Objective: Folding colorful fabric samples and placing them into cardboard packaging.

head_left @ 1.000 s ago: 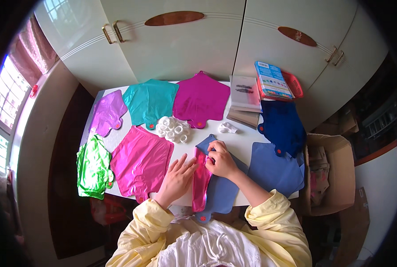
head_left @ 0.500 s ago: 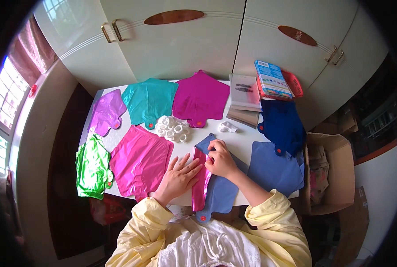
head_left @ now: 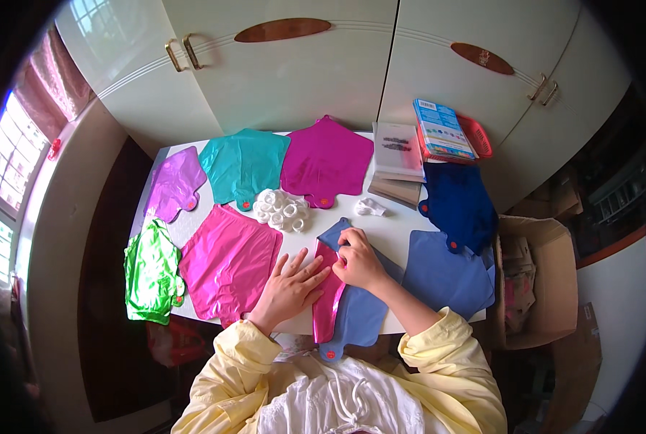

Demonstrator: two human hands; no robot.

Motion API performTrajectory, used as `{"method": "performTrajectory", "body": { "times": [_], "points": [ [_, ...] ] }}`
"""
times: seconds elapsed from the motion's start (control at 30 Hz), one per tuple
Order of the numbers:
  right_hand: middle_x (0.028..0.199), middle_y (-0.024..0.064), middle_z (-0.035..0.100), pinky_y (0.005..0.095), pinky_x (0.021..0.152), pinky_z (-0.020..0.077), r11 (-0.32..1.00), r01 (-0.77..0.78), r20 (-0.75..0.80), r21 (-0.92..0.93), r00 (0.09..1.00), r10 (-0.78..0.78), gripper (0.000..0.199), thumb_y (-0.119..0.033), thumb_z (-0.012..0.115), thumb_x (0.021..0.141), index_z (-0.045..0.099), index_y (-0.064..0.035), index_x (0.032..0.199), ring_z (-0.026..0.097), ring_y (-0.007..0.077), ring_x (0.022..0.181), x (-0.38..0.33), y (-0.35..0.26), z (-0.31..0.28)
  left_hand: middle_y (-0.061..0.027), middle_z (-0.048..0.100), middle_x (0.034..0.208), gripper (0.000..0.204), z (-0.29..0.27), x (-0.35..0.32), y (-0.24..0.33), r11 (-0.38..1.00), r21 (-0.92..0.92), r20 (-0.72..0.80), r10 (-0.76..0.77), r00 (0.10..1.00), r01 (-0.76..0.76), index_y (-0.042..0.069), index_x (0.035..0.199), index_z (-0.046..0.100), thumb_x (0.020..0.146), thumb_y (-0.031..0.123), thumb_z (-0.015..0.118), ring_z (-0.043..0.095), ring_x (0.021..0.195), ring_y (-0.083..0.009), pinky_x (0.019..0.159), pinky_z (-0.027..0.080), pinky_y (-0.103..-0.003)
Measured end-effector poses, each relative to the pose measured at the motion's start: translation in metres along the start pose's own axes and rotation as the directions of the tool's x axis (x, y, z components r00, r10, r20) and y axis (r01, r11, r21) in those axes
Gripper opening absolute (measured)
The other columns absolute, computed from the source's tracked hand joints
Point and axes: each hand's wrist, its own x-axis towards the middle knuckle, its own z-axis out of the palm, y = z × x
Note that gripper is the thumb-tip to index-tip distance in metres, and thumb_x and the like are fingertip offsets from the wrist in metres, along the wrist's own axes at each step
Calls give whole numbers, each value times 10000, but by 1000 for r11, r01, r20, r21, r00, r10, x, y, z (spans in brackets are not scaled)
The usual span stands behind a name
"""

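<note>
A pink foil balloon, deflated and folded into a narrow strip, lies over a flat grey-blue foil balloon at the table's near edge. My left hand rests flat with fingers spread, the fingertips reaching the strip's left edge. With curled fingers pressed together, my right hand grips the upper part of the pink strip; the exact fingertip contact is partly hidden. A wider bright pink foil sheet lies beside my left hand. To the right of my right forearm is another grey-blue foil stack.
White ribbon rolls sit mid-table near a small white bundle. Teal, magenta, purple, green and navy foils surround them. Clear packets, a red basket and a cardboard box stand right.
</note>
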Motion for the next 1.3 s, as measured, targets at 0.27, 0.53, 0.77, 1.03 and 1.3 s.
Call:
{"method": "performTrajectory", "body": {
  "times": [0.27,0.53,0.77,1.03,1.3],
  "points": [
    [909,162,516,378,872,444,1000,6,13,-8,1000,-5,109,-49,602,620,590,58,609,497,321,965,0,0,-1,7,421,1423,544,-2,2,-3,1000,-19,72,-10,997,11,247,1358,461,861,439,570,283,1376,-258,1104,215,-495],
    [896,163,517,382,866,446,1000,0,17,11,1000,-1,113,-50,602,619,588,62,610,498,325,958,1,-1,-2,-33,398,1440,599,0,3,-3,1000,-17,68,-16,998,18,219,1397,406,870,469,545,263,1383,-286,1109,196,-505],
    [904,165,515,382,876,441,1000,-2,42,14,999,1,113,-53,605,621,591,59,613,494,326,966,0,-1,-1,-41,396,1443,617,-3,3,-4,1000,-17,106,-2,994,4,231,1414,384,873,490,529,258,1387,-290,1111,192,-506],
    [956,166,514,397,913,431,973,35,71,-230,997,-19,191,-103,664,651,586,48,738,496,329,991,3,-16,-17,-27,397,1444,625,0,5,-6,1000,-8,92,16,996,-15,242,1412,389,866,512,526,268,1382,-292,1115,189,-504],
    [1036,132,563,386,941,433,972,8,282,-236,958,61,452,-294,717,745,572,33,1021,525,282,1062,-29,-68,-34,-25,382,1455,634,1,3,-6,1000,-6,103,0,995,1,244,1421,378,864,506,533,240,1393,-299,1122,165,-507]
  ]
}}
